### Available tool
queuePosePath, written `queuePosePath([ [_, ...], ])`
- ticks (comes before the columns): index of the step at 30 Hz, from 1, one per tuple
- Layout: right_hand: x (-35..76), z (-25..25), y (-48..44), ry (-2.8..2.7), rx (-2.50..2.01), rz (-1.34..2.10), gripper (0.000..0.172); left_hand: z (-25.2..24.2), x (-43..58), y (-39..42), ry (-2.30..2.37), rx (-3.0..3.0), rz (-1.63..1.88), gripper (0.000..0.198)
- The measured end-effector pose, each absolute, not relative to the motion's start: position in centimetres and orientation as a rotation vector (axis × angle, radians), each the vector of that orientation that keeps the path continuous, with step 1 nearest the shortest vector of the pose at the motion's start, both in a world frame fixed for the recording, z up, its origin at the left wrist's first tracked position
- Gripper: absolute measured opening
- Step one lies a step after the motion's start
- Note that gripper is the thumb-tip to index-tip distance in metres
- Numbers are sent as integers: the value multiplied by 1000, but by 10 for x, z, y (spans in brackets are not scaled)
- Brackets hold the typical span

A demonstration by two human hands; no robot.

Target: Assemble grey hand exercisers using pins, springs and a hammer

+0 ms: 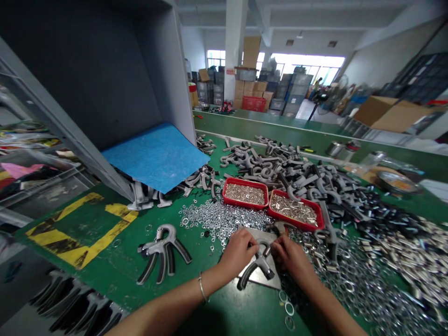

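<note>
Left hand (238, 251) — grip on gray hand exerciser (260, 263); right hand (290, 254) beside it — grip unclear.

Green table (119, 268): rings (345, 277), perhaps sleeves (416, 256)

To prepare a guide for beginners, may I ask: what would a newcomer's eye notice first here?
Most likely the bright blue sheet jutting from the big grey bin at left. Next come the two red trays of small metal parts at mid-bench, and the grey-and-black hand-grip strengthener over the metal plate at lower centre.
</note>
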State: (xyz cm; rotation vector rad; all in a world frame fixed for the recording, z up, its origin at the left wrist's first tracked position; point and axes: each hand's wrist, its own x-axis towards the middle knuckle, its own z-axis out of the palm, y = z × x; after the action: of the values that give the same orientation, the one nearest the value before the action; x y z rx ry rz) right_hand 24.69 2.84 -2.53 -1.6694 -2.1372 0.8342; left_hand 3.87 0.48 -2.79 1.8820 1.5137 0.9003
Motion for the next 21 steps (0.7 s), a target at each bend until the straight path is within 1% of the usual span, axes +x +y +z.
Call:
queuePosePath([
  [5, 242, -25, 34, -2393, -1647, 556, 13, -28, 41, 4, 1527, 1925, 893, 7],
  [10, 247, -11, 38, -2565, -1553, 460, 6, -24, 41, -1, 1536, 1967, 858, 7],
  [13, 264, -6, 32, -2502, -1659, 225, 22, -22, 41, -3, 1553, 2028, 816, 8],
  [14, 270, -7, 29, -2463, -1723, 122, 25, -22, 41, -3, 1546, 2071, 793, 9],
  [16, 281, -12, 25, -2408, -1818, 2, 25, -21, 42, -1, 1498, 2228, 714, 9],
  [19, 289, -18, 23, -2377, -1841, 36, 21, -18, 41, 0, 1356, 2570, 531, 13],
  [21, 291, -16, 21, -2335, -1806, 125, 17, -15, 40, -2, 1248, 2739, 420, 17],
])
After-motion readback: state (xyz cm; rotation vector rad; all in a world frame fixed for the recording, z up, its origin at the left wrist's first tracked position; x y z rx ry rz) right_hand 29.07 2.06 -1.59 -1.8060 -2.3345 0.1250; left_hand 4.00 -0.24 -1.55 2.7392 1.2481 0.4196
